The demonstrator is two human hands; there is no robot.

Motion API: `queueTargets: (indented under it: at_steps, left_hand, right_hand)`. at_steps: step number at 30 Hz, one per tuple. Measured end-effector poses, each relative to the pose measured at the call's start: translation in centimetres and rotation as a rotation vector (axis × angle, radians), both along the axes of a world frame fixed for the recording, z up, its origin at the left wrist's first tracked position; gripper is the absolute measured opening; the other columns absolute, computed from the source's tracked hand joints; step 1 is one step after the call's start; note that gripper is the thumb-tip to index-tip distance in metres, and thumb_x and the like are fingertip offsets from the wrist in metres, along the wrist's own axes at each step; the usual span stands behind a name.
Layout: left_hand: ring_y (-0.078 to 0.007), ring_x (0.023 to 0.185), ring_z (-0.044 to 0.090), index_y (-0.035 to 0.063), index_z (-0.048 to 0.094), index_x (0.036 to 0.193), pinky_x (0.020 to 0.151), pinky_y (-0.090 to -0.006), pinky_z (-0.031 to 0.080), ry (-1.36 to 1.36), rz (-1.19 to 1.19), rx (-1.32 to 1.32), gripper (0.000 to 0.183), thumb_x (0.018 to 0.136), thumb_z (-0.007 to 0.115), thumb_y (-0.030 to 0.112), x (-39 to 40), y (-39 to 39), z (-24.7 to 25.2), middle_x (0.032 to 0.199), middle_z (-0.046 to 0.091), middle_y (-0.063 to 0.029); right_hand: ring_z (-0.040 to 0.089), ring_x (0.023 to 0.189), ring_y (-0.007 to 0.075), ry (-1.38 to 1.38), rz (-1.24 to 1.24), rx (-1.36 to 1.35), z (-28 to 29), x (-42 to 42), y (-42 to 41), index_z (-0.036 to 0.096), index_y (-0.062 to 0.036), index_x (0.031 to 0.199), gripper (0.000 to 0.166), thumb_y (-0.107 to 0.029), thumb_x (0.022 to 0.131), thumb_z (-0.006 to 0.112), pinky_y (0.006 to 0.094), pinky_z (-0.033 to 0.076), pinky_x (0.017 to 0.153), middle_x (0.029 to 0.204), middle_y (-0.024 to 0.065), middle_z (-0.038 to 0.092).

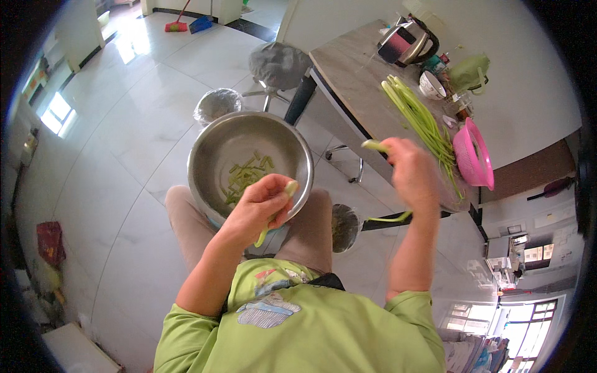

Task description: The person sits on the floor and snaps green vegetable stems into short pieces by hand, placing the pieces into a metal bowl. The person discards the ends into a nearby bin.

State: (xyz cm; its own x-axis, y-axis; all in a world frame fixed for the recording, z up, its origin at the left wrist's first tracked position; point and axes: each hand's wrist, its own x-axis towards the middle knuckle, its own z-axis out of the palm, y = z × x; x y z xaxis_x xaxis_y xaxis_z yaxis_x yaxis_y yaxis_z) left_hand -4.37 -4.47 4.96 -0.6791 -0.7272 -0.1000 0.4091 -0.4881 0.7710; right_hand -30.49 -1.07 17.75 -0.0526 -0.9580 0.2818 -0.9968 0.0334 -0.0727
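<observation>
My left hand [263,203] grips a light green stalk [291,188], probably celery or a similar vegetable, over the near right rim of a large steel basin [305,154]. Short cut green pieces [247,175] lie on the basin's bottom. To the right, at the table's edge, my right hand [406,163] is blurred and closed around another pale stalk piece [374,145]; a thin green strand [389,219] hangs below it. Long green stalks [419,116] lie in a bunch on the table beyond that hand.
On the table [345,70] stand a pink plastic colander [471,158], a white bowl [432,86], a steel kettle [422,39] and a green jug [468,73]. Plastic-lined bins stand behind the basin [218,105] and by my right knee [345,228]. A covered stool [278,65] is behind.
</observation>
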Motion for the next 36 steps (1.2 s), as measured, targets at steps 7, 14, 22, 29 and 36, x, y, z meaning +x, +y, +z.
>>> queueTargets:
  at_steps: [7,14,22,29,36]
  left_hand:
    - [-0.0107,0.071,0.056,0.0035,0.05,0.108,0.056,-0.0257,0.049,-0.023,0.233,0.029,0.017,0.097,0.053,0.016,-0.7,-0.3,-1.0,0.086,0.055,-0.0027]
    - [-0.0057,0.08,0.053,0.0046,0.055,0.105,0.068,-0.0206,0.045,0.014,0.351,0.052,0.014,0.093,0.059,0.012,-1.7,0.1,-1.6,0.087,0.055,0.0014]
    - [-0.0033,0.066,0.045,0.003,0.06,0.1,0.054,-0.0199,0.033,0.014,0.393,0.089,0.011,0.091,0.062,0.009,-0.9,0.3,-0.6,0.079,0.054,0.0034]
    - [-0.0066,0.069,0.052,0.0037,0.057,0.107,0.059,-0.0201,0.042,0.05,0.414,0.115,0.019,0.089,0.063,0.006,-1.5,0.4,-1.5,0.081,0.056,0.0003]
    - [-0.0095,0.077,0.059,0.0036,0.059,0.115,0.062,-0.0231,0.048,-0.255,0.505,-0.296,0.031,0.085,0.063,-0.002,-0.2,0.6,-2.2,0.091,0.062,-0.0043]
  right_hand:
    - [0.062,0.093,0.0343,0.273,-0.297,0.07,3.5,-7.6,-6.1,0.062,-0.0118,0.103,0.023,-0.004,0.085,0.05,0.0464,0.049,0.076,0.099,0.014,0.063]
    - [0.06,0.099,0.034,0.159,-0.187,0.079,-3.6,-12.0,-12.6,0.061,-0.0156,0.114,0.027,-0.011,0.087,0.056,0.0454,0.048,0.083,0.108,0.0121,0.064]
    - [0.062,0.096,0.0203,-0.391,0.095,-0.268,-7.0,-3.9,-8.7,0.059,-0.0104,0.121,0.029,-0.015,0.092,0.058,0.0331,0.05,0.084,0.109,0.0105,0.066]
    - [0.066,0.08,0.0185,-1.05,0.38,0.275,-12.1,9.1,-0.5,0.058,-0.0063,0.121,0.04,-0.012,0.083,0.068,0.0312,0.053,0.069,0.093,0.0149,0.068]
    - [0.065,0.076,0.0225,-1.02,0.271,0.267,-13.1,9.4,0.1,0.06,-0.0036,0.112,0.029,-0.007,0.084,0.065,0.0325,0.051,0.069,0.087,0.016,0.066]
